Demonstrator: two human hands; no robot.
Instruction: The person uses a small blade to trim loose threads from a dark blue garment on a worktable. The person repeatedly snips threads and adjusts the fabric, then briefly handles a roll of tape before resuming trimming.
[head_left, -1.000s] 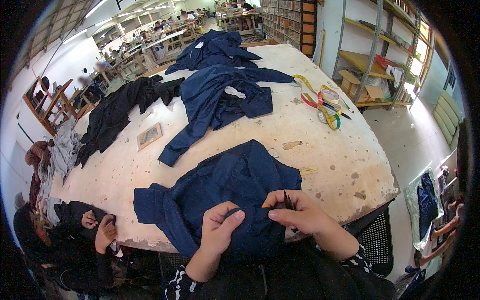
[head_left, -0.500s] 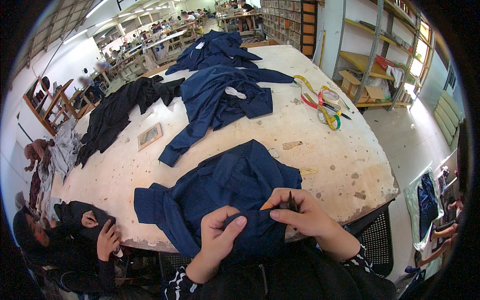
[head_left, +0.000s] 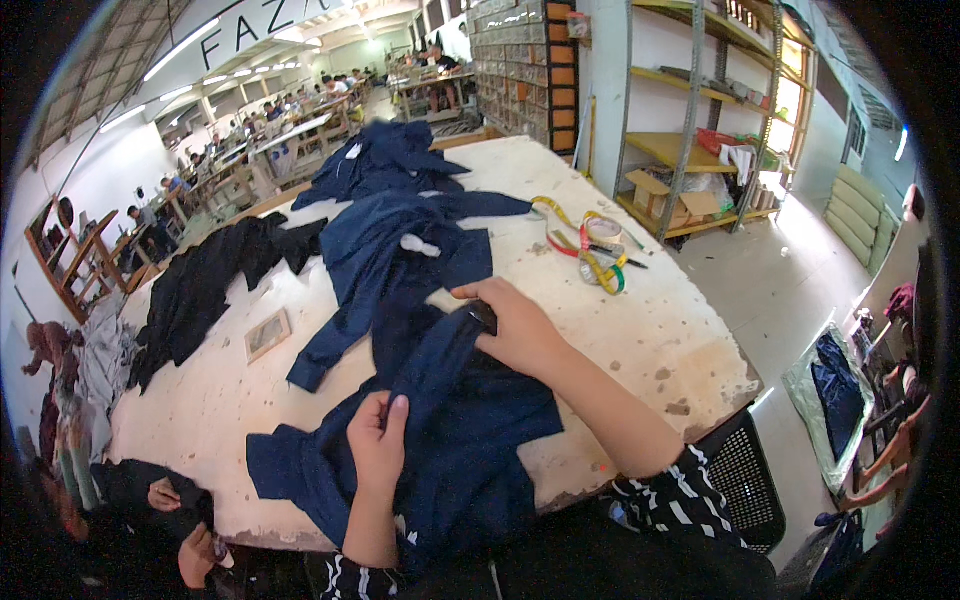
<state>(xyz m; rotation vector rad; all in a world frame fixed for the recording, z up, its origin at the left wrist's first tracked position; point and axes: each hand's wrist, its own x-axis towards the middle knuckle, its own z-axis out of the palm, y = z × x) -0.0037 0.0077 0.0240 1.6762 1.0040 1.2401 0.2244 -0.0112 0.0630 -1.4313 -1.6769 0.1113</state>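
A navy blue garment (head_left: 465, 450) lies bunched at the table's near edge, with part of it pulled up and away from me. My left hand (head_left: 378, 435) is closed on its cloth, thumb against curled fingers. Further forward, my right hand (head_left: 520, 325) grips the raised part of the same garment. A small black tool (head_left: 483, 317) shows under the right fingers; most of it is hidden in the palm. Just beyond lies a second navy garment (head_left: 390, 240) with a small white piece (head_left: 419, 245) on it.
More navy clothing (head_left: 375, 165) and a black garment (head_left: 215, 275) lie on the worn table (head_left: 660, 340). A tape measure (head_left: 600, 275), a tape roll (head_left: 604, 230) and a framed piece (head_left: 268, 335) are there too. A co-worker's hands (head_left: 163, 494) are at the left, shelves (head_left: 690, 100) at the right.
My right hand has moved forward and up, drawing part of the garment away from me. My left hand has shifted left, still on the cloth. The view has tilted and turned.
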